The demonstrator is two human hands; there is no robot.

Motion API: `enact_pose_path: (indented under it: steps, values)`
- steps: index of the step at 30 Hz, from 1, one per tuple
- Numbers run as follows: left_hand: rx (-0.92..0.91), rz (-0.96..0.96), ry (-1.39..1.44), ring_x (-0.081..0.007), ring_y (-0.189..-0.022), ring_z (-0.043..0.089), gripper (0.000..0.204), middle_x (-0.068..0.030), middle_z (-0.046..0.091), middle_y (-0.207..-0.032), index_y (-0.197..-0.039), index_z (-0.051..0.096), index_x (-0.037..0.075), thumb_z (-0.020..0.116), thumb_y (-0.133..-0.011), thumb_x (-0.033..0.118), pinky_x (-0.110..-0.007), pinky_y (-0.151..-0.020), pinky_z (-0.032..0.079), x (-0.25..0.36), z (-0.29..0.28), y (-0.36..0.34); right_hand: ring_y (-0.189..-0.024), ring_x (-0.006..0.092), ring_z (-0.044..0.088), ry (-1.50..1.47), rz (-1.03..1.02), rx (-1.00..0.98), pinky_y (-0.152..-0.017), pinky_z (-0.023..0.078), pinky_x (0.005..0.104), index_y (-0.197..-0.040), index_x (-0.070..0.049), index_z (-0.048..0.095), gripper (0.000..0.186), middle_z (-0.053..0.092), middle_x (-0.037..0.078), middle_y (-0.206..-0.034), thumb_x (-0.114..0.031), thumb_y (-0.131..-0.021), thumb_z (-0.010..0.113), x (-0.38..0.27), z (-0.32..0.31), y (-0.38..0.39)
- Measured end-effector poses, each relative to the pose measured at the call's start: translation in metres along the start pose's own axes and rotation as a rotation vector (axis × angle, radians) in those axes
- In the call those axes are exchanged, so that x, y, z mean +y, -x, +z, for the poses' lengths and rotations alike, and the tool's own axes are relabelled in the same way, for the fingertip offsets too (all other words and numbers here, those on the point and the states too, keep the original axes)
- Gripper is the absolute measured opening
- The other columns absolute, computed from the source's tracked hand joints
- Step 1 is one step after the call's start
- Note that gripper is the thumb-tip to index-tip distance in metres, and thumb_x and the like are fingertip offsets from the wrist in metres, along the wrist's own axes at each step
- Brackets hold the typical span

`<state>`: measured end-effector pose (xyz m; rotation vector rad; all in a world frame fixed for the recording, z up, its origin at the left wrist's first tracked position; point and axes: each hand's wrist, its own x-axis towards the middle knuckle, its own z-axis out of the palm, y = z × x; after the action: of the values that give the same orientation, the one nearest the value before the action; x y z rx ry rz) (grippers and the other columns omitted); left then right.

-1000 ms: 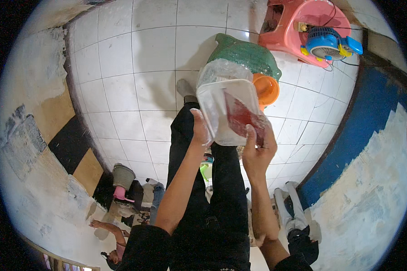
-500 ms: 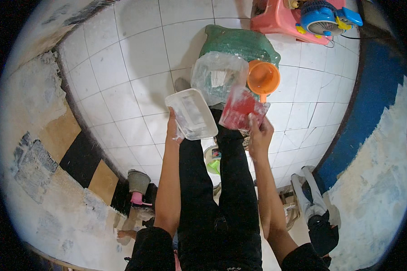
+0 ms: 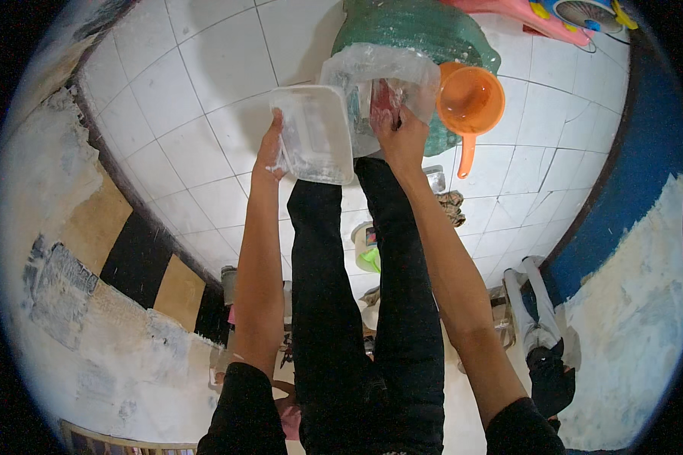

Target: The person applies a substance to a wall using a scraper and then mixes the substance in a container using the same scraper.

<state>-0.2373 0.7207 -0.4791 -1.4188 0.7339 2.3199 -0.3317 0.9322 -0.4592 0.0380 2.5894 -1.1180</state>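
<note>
My left hand (image 3: 269, 150) grips the left edge of a white rectangular plastic tub (image 3: 316, 140), whose inside is smeared with pale residue. In my right hand (image 3: 404, 141) is a flat red scraper (image 3: 384, 94), dusted white. The scraper and my fingertips are inside the mouth of a clear plastic bag (image 3: 343, 73), which rests against a green woven sack (image 3: 413, 29). What the scraper's lower edge touches is hard to make out. Right of the bag stands an orange dipper (image 3: 472, 100), its handle pointing toward me.
A pink plastic stool (image 3: 501, 10) with a blue fan (image 3: 588, 14) is at the far right. Near my legs lie a crumpled brown cloth (image 3: 451, 206), a small clear container (image 3: 434, 179) and a pail with something green (image 3: 366, 246). Patchy walls rise on both sides.
My right hand has moved forward and left, carrying the red scraper from above the floor into the bag. The tub has moved slightly forward and turned more upright. The view has shifted.
</note>
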Motion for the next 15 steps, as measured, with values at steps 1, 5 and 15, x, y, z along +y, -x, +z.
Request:
enact_pose_path:
  steps: [1, 5, 15]
  values:
    - [0.013, 0.008, -0.015, -0.0279, -0.117, 0.056, 0.074, -0.0155, 0.054, -0.131, -0.136, 0.042, 0.000, 0.053, -0.089, 0.057, -0.041, -0.100, 0.046, 0.000, 0.002, -0.005, -0.056, 0.0374, 0.058, 0.036, -0.012, -0.009, -0.054, 0.044, 0.0429, -0.078, 0.004, 0.061, 0.019, 0.058, 0.022, -0.063, -0.014, -0.083, 0.061, 0.004, 0.004, -0.002]
    - [0.019, 0.019, -0.053, -0.0276, -0.115, 0.057, 0.075, -0.0157, 0.054, -0.129, -0.135, 0.042, 0.000, 0.055, -0.088, 0.057, -0.041, -0.097, 0.048, 0.003, 0.008, -0.019, -0.064, 0.0425, 0.062, 0.118, -0.011, -0.052, -0.059, 0.048, 0.0478, -0.083, 0.004, 0.064, 0.022, 0.061, 0.026, -0.068, -0.017, -0.086, 0.058, 0.012, 0.018, -0.008]
    - [0.000, -0.049, -0.069, -0.0276, -0.112, 0.058, 0.076, -0.0157, 0.055, -0.128, -0.136, 0.041, 0.000, 0.059, -0.087, 0.054, -0.041, -0.094, 0.050, -0.001, 0.033, -0.027, -0.066, 0.0383, 0.063, 0.154, -0.015, 0.019, -0.065, 0.049, 0.0437, -0.088, 0.004, 0.065, 0.016, 0.064, 0.023, -0.072, -0.009, -0.079, 0.062, 0.043, 0.017, -0.013]
